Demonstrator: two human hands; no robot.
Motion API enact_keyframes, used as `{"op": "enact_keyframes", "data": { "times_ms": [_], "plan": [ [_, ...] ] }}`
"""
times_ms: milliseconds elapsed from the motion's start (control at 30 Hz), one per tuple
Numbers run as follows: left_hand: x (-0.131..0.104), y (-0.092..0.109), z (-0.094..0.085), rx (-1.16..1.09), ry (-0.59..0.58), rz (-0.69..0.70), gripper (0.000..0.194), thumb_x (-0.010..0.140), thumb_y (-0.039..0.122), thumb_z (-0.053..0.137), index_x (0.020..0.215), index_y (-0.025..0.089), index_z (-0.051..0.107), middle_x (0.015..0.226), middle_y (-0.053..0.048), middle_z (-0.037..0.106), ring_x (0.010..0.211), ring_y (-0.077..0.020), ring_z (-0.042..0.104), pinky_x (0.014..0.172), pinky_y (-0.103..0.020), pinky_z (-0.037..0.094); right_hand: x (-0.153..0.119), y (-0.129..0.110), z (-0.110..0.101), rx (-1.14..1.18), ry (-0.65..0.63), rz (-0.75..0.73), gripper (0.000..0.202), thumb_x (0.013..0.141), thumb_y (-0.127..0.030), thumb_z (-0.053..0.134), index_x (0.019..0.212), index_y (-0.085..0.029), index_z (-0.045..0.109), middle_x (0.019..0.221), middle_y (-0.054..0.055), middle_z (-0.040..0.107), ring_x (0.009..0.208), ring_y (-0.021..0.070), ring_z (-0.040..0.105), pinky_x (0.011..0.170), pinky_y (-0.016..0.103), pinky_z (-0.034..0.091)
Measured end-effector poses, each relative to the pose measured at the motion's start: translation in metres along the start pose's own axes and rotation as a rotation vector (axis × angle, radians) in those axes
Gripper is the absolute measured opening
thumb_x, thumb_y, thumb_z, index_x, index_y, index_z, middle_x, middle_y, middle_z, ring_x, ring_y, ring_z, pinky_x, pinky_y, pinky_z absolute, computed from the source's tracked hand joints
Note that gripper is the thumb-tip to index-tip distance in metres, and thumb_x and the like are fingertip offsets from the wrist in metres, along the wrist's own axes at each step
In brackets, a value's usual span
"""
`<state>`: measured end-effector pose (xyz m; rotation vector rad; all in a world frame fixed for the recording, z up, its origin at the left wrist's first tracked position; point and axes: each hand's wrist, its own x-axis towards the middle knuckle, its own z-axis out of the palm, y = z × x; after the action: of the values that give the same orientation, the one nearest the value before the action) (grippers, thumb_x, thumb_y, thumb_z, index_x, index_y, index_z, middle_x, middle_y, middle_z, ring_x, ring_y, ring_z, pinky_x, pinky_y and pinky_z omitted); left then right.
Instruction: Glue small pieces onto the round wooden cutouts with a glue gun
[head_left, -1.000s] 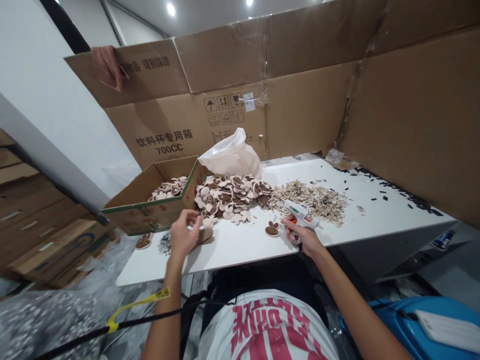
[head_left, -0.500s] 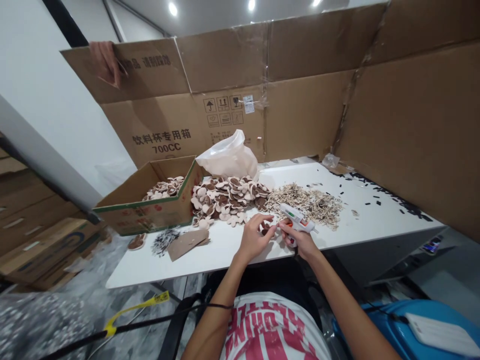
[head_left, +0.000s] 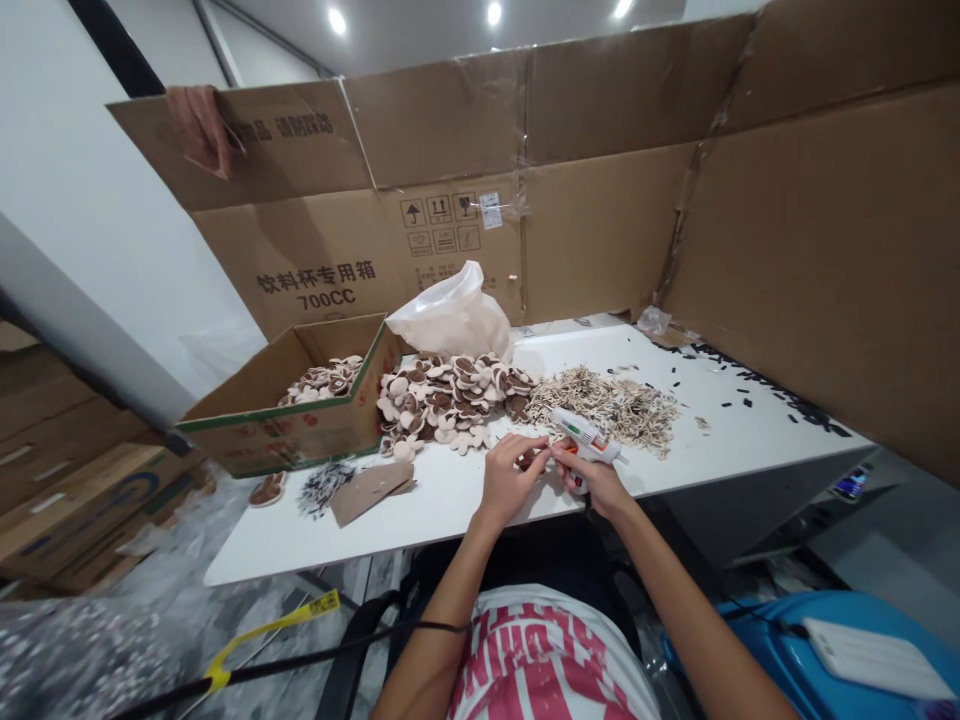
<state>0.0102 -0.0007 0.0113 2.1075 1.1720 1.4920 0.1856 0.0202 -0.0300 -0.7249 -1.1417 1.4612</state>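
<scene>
One box point(head_left: 289, 437), brown-white pieces point(head_left: 321, 380) inside, glue gun point(head_left: 581, 432) in right hand point(head_left: 598, 482)

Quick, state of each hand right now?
Left hand: partly curled; whether it holds anything cannot be told.
Right hand: closed, holding the white-and-orange plastic glue gun.
</scene>
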Motion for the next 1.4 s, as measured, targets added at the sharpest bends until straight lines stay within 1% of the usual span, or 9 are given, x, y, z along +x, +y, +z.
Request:
{"op": "enact_keyframes", "data": {
  "times_ms": [167,367,600,733,867,1000,1167,1267,1400],
  "plan": [
    [-0.004,0.003,-0.001,0.011,0.028,0.004,0.011,0.096,0.028,0.07,0.096,0.025,0.081,0.088,-0.004,0.079,0.074,-0.019,0.064,0.077,-0.035,0.051,0.002,0.004,-0.002,-0.023,-0.009,-0.004,0.045,0.081,-0.057,0.091,0.085,-0.018,0.07,0.065,0.001,0.059,0.046,0.0119,0.048,0.043,0.021,0.033],
    [-0.007,0.005,-0.004,0.018,0.0,-0.047,0.013,0.098,0.03,0.067,0.093,0.023,0.077,0.085,-0.004,0.075,0.073,-0.0174,0.062,0.074,-0.032,0.05,0.001,0.001,0.0,-0.037,-0.034,-0.013,0.044,0.082,-0.057,0.091,0.086,-0.019,0.071,0.065,0.001,0.058,0.048,0.0129,0.049,0.045,0.022,0.035],
    [-0.011,0.007,-0.005,-0.012,0.036,-0.118,0.01,0.097,0.03,0.065,0.095,0.022,0.071,0.089,-0.003,0.074,0.072,-0.0154,0.062,0.071,-0.029,0.05,0.001,-0.001,0.001,-0.05,-0.02,-0.008,0.045,0.079,-0.057,0.092,0.088,-0.019,0.069,0.063,-0.001,0.057,0.046,0.0131,0.047,0.045,0.023,0.032],
    [-0.011,0.007,-0.002,-0.084,-0.043,-0.18,0.015,0.097,0.035,0.065,0.1,0.021,0.071,0.09,-0.004,0.074,0.074,-0.0156,0.064,0.071,-0.028,0.05,0.002,0.001,-0.001,-0.03,-0.022,-0.008,0.044,0.078,-0.054,0.094,0.09,-0.019,0.069,0.058,-0.002,0.055,0.045,0.0128,0.046,0.047,0.023,0.03],
    [-0.009,0.005,0.001,-0.177,-0.104,-0.249,0.022,0.098,0.041,0.064,0.105,0.02,0.069,0.086,-0.003,0.074,0.073,-0.0153,0.065,0.07,-0.027,0.051,0.002,0.001,-0.002,-0.05,-0.078,-0.01,0.04,0.082,-0.053,0.091,0.089,-0.018,0.072,0.057,-0.002,0.054,0.047,0.0128,0.045,0.048,0.023,0.03],
    [-0.008,0.002,0.003,-0.239,-0.098,-0.272,0.027,0.097,0.046,0.065,0.102,0.02,0.07,0.084,-0.002,0.073,0.074,-0.0157,0.067,0.071,-0.027,0.053,0.002,0.0,-0.002,-0.066,-0.09,-0.006,0.039,0.082,-0.052,0.091,0.089,-0.018,0.073,0.059,-0.001,0.055,0.048,0.0135,0.045,0.049,0.024,0.031],
    [-0.008,-0.004,0.004,-0.345,-0.068,-0.356,0.035,0.095,0.053,0.066,0.097,0.018,0.072,0.085,-0.005,0.074,0.078,-0.0193,0.072,0.076,-0.031,0.058,0.001,-0.005,0.001,-0.081,-0.042,0.006,0.046,0.076,-0.059,0.092,0.085,-0.019,0.071,0.061,0.0,0.057,0.046,0.0144,0.047,0.046,0.025,0.033],
    [-0.009,-0.007,0.004,-0.37,-0.069,-0.38,0.036,0.093,0.053,0.068,0.095,0.018,0.072,0.084,-0.005,0.075,0.078,-0.0198,0.073,0.077,-0.032,0.059,0.0,-0.006,0.002,-0.073,-0.012,0.01,0.048,0.076,-0.061,0.091,0.084,-0.019,0.069,0.062,0.0,0.058,0.046,0.0143,0.047,0.044,0.025,0.034],
    [-0.01,-0.008,0.001,-0.341,-0.08,-0.363,0.033,0.094,0.051,0.069,0.095,0.018,0.073,0.084,-0.006,0.076,0.079,-0.0197,0.073,0.077,-0.032,0.059,0.0,-0.005,0.002,-0.051,-0.012,0.006,0.047,0.077,-0.06,0.092,0.084,-0.019,0.069,0.063,0.0,0.058,0.046,0.0137,0.047,0.044,0.024,0.034]
  ]
}}
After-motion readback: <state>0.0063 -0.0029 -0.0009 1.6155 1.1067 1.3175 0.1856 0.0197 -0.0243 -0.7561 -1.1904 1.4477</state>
